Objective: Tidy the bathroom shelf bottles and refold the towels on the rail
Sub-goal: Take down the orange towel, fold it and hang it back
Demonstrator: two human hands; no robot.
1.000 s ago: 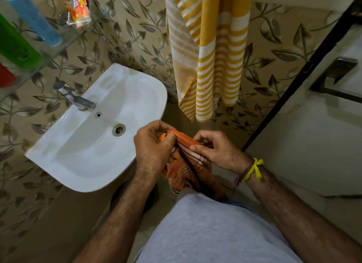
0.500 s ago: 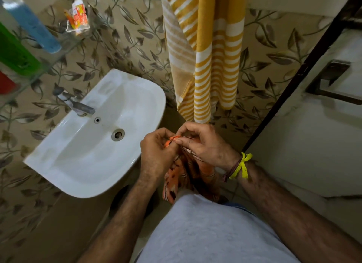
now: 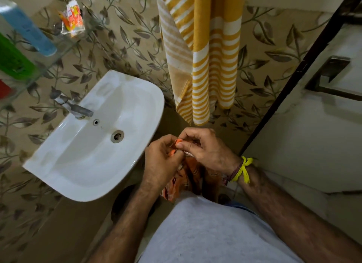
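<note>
Two hands meet at the near centre of the view, just above a grey shirt front (image 3: 205,233), and both pinch the top edge of an orange towel (image 3: 186,176). The left hand (image 3: 160,164) has its fingers curled round the cloth's left corner; the right hand (image 3: 207,151) nips the same edge between thumb and forefinger, the fingertips of the two hands nearly touching. A yellow thread band (image 3: 243,169) is tied round the right wrist. The orange towel hangs straight down from the pinched edge, bunched, its long axis vertical, with pale stripes showing in the folds; its lower end is hidden behind the shirt.

Left of the hands a white washbasin (image 3: 58,164) juts from the wall, with a metal tap (image 3: 78,109) at its far left side. Beyond the hands a yellow-and-white striped towel (image 3: 211,56) hangs down the leaf-patterned wall, its stripes running crosswise and its length vertical.

At the far left a glass shelf (image 3: 58,49) carries a blue bottle (image 3: 25,29), a green bottle (image 3: 11,60), a red thing cut off by the frame edge, and a small orange-and-white sachet (image 3: 72,19). Printing shows on the sachet and bottles, but it is too blurred to read.
</note>
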